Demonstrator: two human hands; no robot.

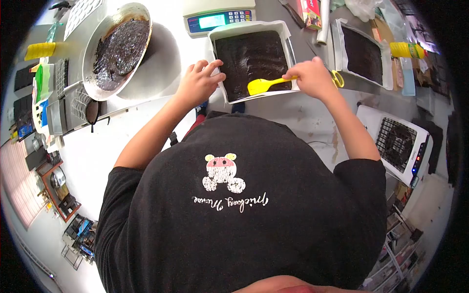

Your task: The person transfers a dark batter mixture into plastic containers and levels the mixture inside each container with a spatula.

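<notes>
In the head view, a square baking pan [292, 49] lined with white paper stands in front of me, filled with dark brown batter [249, 51]. My right hand [312, 78] is closed around the handle of a yellow spatula [260, 86]. The spatula's blade lies flat on the batter near the pan's front edge. The batter's surface shows ridges and shiny streaks. My left hand [201, 83] is at the pan's left side, fingers apart, with the fingertips touching the paper-lined rim. Its palm side is hidden.
Left stands a large round pan [87, 73] smeared with dark batter. A digital scale [220, 17] sits behind the square pan. To the right are a second lined pan [386, 63], yellow-handled scissors [337, 79] and a paper roll [324, 24]. A white stove [391, 141] stands lower right.
</notes>
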